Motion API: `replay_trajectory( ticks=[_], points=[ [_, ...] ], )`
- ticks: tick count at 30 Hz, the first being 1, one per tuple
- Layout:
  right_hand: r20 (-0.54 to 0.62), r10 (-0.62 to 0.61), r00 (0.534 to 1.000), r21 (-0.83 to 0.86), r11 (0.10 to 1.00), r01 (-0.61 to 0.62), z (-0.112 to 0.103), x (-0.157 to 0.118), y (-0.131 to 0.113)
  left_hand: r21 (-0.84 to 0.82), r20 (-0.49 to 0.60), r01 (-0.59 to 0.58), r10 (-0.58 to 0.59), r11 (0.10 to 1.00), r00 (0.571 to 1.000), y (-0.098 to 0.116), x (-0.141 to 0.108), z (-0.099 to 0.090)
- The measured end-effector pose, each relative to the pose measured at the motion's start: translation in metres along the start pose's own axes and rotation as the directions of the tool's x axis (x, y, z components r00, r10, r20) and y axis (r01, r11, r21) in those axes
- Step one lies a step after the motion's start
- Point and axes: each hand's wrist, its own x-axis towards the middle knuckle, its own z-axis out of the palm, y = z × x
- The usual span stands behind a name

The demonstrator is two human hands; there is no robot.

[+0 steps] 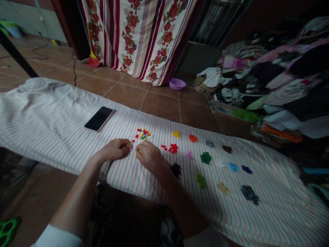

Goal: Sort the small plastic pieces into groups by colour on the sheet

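Note:
My left hand point(119, 148) rests on the striped cloth point(118, 120) with its fingers curled together. Close to its fingertips are tiny pink pieces, too small to make out well. Just beside it, my right hand point(149, 155) is closed in a pinch; what it holds, if anything, is too small to name. Beyond both hands lies a mixed pile of small colored pieces point(144, 134), mostly red, yellow, white and green. To the right of my right hand is a red pile point(173, 148), with a few loose red pieces beside it. A black pile point(176, 169) is partly hidden by my right forearm.
Sorted piles spread rightward, including yellow point(176, 134), orange point(193, 138), pink point(189, 155), dark green point(206, 157), lime point(200, 180), tan point(222, 187) and dark grey point(250, 195). A phone point(99, 118) lies at left. Beyond are a purple basin point(177, 84) and heaped clothes point(280, 72).

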Motion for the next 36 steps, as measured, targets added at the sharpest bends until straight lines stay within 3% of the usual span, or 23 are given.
replay_trajectory(
  ticks=[5,17,26,32,36],
  points=[
    [-0.011,0.002,1.000,0.022,1.000,-0.002,0.002,0.001,0.003,-0.024,0.008,0.007,-0.006,1.000,1.000,0.001,0.000,0.000],
    [-0.141,0.107,0.984,0.274,0.959,-0.065,-0.007,0.005,0.015,-0.054,0.027,0.020,-0.018,0.998,0.999,0.003,-0.001,0.000],
    [-0.103,0.214,0.971,0.488,0.862,-0.138,-0.010,-0.001,0.021,-0.001,0.015,0.021,-0.021,1.000,1.000,0.001,0.001,0.001],
    [-0.121,0.225,0.967,0.527,0.840,-0.129,-0.010,-0.005,0.028,-0.014,0.029,0.038,-0.037,0.999,0.999,0.003,0.002,0.001],
    [-0.145,0.267,0.953,0.509,0.845,-0.160,-0.022,-0.008,0.039,-0.017,0.043,0.048,-0.047,0.999,0.998,0.004,0.002,0.000]
  ],
)
